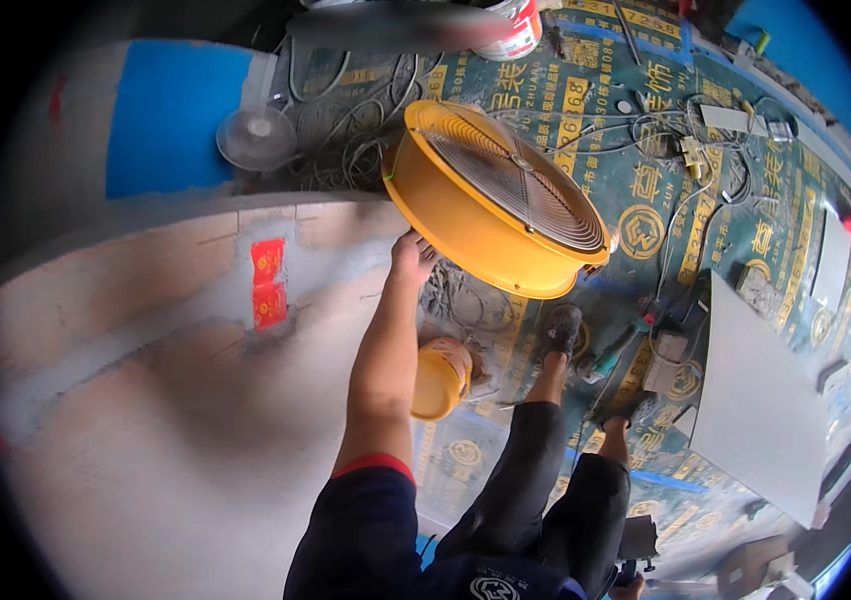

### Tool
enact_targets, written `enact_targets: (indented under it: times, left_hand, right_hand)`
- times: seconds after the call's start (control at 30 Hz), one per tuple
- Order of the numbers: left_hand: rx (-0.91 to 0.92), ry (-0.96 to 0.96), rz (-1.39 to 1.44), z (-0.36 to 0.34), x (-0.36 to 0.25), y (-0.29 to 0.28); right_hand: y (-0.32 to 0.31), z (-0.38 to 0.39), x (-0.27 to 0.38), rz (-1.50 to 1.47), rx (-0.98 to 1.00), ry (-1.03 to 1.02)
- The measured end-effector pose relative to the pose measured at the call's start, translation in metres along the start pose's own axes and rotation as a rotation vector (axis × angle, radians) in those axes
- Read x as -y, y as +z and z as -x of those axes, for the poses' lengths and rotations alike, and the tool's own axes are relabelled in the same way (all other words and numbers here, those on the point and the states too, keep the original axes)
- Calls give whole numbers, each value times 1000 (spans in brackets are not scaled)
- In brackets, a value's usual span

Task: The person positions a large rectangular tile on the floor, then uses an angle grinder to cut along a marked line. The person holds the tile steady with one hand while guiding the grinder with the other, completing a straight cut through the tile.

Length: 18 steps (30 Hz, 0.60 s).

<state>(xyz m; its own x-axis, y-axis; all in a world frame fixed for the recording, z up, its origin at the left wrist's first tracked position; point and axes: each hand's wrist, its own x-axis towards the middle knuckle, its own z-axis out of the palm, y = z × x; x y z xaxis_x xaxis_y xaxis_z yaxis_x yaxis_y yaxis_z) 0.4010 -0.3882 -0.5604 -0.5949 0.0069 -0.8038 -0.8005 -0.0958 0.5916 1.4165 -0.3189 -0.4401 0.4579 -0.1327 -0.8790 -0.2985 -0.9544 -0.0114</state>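
My left hand (412, 255) grips the lower rim of a round yellow fan (476, 235) with a silvery wire grille, holding it tilted above the floor. At the bottom edge, right of my legs, my right hand (628, 587) is partly visible, closed around a dark object (638, 540) that I cannot make out clearly.
A low wall (96, 280) runs along my left. A yellow bucket (438, 385) stands below the fan; a white bucket (516, 35) is beyond it. Tangled cables (636, 130), a green power tool (614, 355) and a pale board (751, 400) lie on the printed floor covering.
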Motion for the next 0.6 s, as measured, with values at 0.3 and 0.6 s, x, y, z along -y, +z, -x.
enact_targets:
  times: [0.3, 0.6]
  left_hand:
    - [88, -29, 323, -14, 73, -36]
    - [181, -5, 90, -30, 36, 19]
  right_hand:
    - [51, 87, 98, 290, -25, 0]
    - [79, 145, 144, 642, 251, -104]
